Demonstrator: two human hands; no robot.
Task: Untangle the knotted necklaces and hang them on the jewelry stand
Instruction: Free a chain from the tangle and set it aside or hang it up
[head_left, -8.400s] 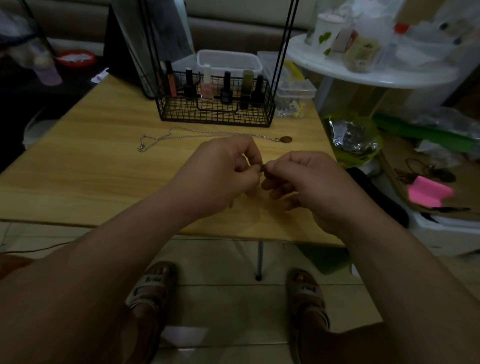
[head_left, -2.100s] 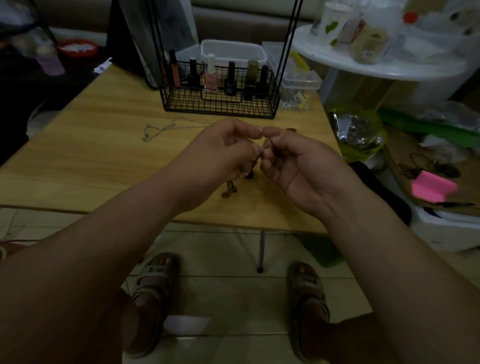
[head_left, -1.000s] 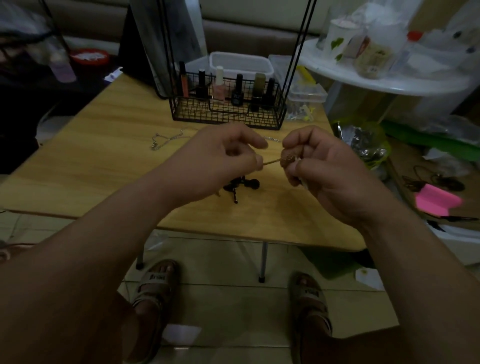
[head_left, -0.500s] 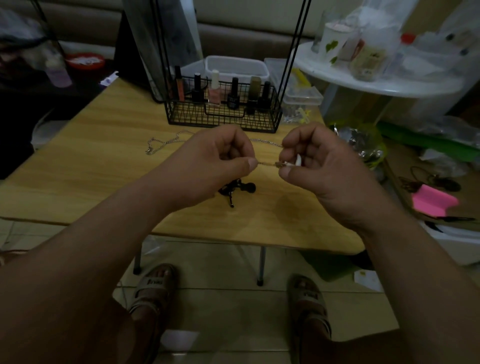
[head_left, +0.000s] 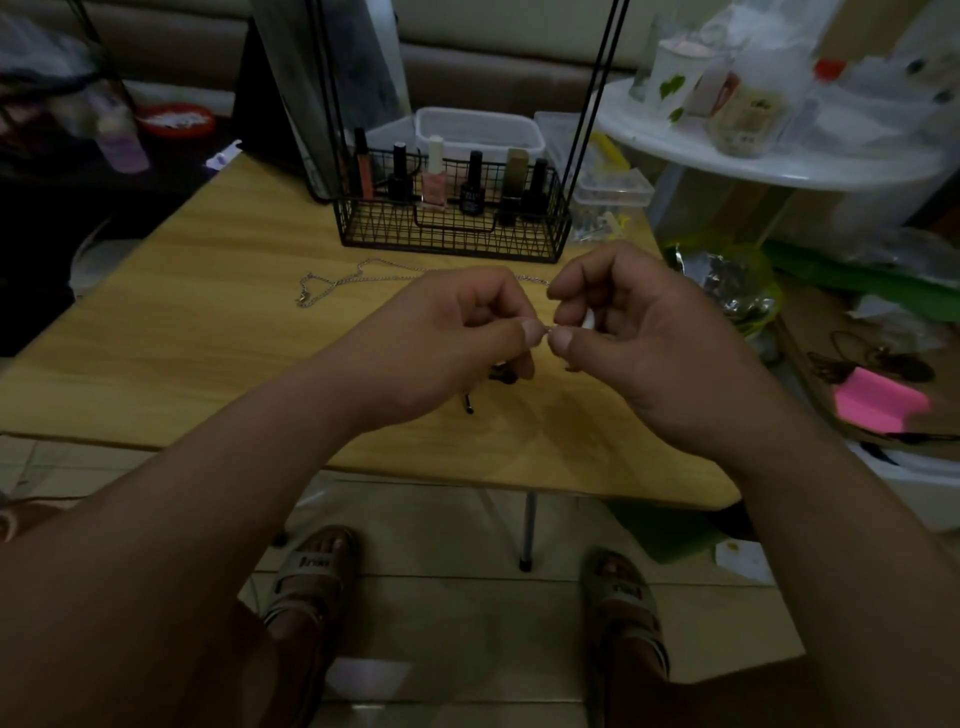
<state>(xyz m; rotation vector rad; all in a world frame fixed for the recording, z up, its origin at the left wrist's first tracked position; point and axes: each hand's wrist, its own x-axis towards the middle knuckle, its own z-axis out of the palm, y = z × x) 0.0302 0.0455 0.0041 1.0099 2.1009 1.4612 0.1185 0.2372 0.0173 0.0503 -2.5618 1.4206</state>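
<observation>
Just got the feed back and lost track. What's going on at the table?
A person is working a thin necklace above the wooden table. The left hand and right hand each pinch it between thumb and forefinger, close together. A dark pendant shows just below the left hand. A silver chain lies loose on the table in front of the black wire stand. No necklace shows on the part of the stand in view.

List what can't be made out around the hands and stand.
All head view.
Held necklace: tiny, pinched between left hand and right hand; knot unreadable.
Dark pendant: mostly behind left hand.
Silver chain: right end behind the hands.
Stand: top cut by frame edge.
</observation>
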